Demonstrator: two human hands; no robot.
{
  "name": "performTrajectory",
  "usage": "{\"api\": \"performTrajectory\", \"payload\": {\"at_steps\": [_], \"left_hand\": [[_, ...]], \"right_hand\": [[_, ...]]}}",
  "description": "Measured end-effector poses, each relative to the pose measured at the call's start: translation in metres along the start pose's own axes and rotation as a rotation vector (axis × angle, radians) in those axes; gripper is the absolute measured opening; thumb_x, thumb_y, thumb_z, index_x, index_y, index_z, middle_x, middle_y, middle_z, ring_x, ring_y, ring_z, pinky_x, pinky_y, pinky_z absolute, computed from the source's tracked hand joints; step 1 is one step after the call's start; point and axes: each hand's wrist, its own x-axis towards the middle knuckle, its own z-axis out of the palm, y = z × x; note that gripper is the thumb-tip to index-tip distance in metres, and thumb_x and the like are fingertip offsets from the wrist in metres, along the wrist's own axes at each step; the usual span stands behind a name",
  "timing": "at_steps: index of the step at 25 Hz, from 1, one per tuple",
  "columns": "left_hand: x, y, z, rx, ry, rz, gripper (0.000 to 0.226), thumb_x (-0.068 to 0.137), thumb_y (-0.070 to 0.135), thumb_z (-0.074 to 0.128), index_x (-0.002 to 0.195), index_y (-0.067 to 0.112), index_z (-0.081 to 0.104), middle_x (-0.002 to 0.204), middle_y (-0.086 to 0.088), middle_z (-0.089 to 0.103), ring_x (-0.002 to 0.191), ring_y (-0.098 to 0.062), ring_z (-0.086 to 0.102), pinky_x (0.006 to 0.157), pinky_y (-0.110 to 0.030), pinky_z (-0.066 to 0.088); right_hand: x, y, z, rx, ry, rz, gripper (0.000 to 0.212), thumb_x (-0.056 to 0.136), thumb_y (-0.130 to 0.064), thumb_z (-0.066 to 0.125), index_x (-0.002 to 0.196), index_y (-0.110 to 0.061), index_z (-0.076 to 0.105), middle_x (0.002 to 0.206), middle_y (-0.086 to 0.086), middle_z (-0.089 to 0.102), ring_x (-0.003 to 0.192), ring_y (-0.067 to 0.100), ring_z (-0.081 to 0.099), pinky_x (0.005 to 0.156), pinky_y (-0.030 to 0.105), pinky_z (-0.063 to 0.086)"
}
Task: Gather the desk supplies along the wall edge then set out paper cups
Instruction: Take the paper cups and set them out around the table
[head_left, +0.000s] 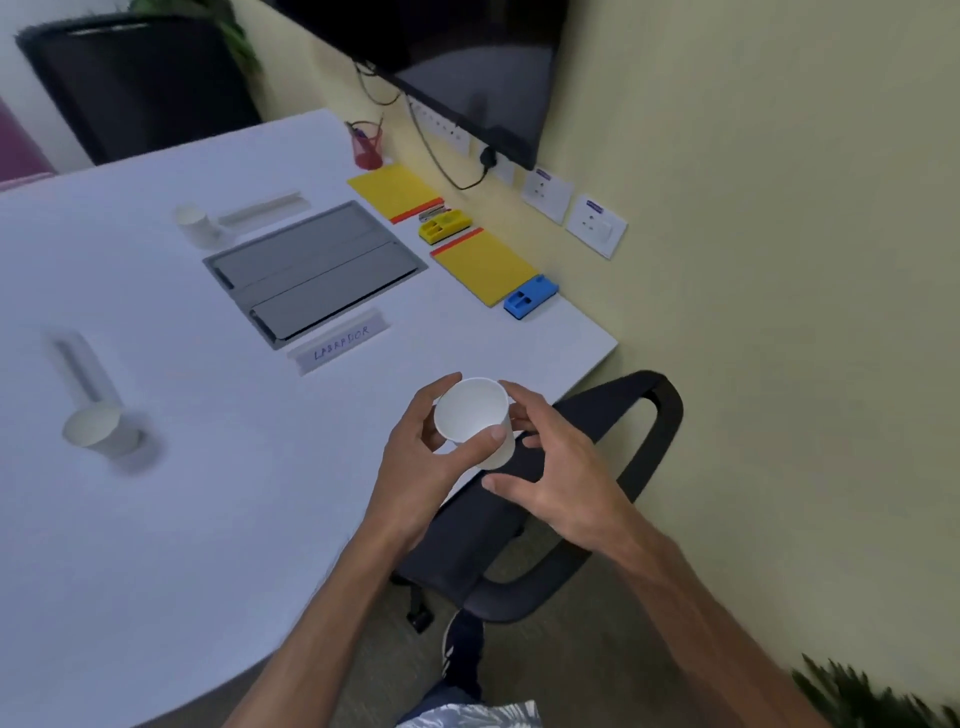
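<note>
Table (156, 519): white, rounded along its near edge, right side running along the wall.
Office chair (667, 415): black, drawn up at the table's near right corner, armrest looping out just beside the hands.
Wall screen (467, 52): dark, mounted above the table's far right side, cables hanging beneath it.
Cable hatch (311, 265): grey, set flush in the middle of the table.
Left hand (415, 462): grasping the held cup (470, 410), thumb across its near side, fingers curled round its far side.
Right hand (563, 473): released; fingers loosely bent with their tips against the cup's right side, thumb free below it.
Far pad (389, 189): yellow with an orange strip, flat by the wall edge, near the pen pot.
Near pad (485, 267): same colours, also by the wall edge, touching the blue block.
Name cards: three folded white strips; the LABRADOR card (340, 343) lies just in front of the hatch, the far card (262, 208) behind it, the left card (83, 369) well apart and blurred.
Position of held cup: white paper, mouth up, at the table's near right edge and partly over the chair seat; contact with the surface cannot be told.
Left cup (98, 431): on the table at the near end of the left card.
Far cup (195, 223): on the table just beside the far card.
Pen pot (368, 145): red mesh, upright by the wall, behind the far pad.
Blue block (531, 296): plastic, at the wall edge.
Yellow block (444, 226): plastic, between the two pads.
</note>
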Motion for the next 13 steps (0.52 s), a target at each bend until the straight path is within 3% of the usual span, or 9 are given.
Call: {"api": "performTrajectory", "payload": {"at_steps": [4,9,13], "left_hand": [[0.025,0.000,0.008,-0.046,0.145,-0.061,0.063,0.072,0.042,0.085,0.126,0.047,0.054,0.120,0.022,0.063,0.107,0.002,0.062,0.096,-0.038,0.057],[0.041,-0.003,0.012,-0.055,0.318,-0.091,0.063,0.073,0.044,0.085,0.127,0.045,0.053,0.121,0.020,0.063,0.110,-0.002,0.062,0.096,-0.039,0.056],[0.058,-0.006,0.030,-0.023,0.439,-0.120,0.070,0.068,0.055,0.081,0.129,0.044,0.050,0.123,0.016,0.063,0.114,-0.008,0.062,0.097,-0.039,0.056]], "right_hand": [[0.047,0.007,-0.008,-0.017,-0.091,-0.052,0.098,0.078,-0.036,0.083,0.148,-0.051,0.016,0.141,-0.014,0.048,0.127,0.006,0.047,0.109,0.033,0.042],[0.095,0.012,-0.005,0.021,-0.198,-0.179,0.090,0.079,-0.048,0.078,0.149,-0.044,0.021,0.139,-0.011,0.051,0.124,0.008,0.050,0.106,0.034,0.046],[0.131,0.029,-0.007,-0.012,-0.248,-0.287,0.087,0.080,-0.046,0.078,0.149,-0.040,0.025,0.141,-0.010,0.052,0.122,0.010,0.053,0.103,0.036,0.049]]}}
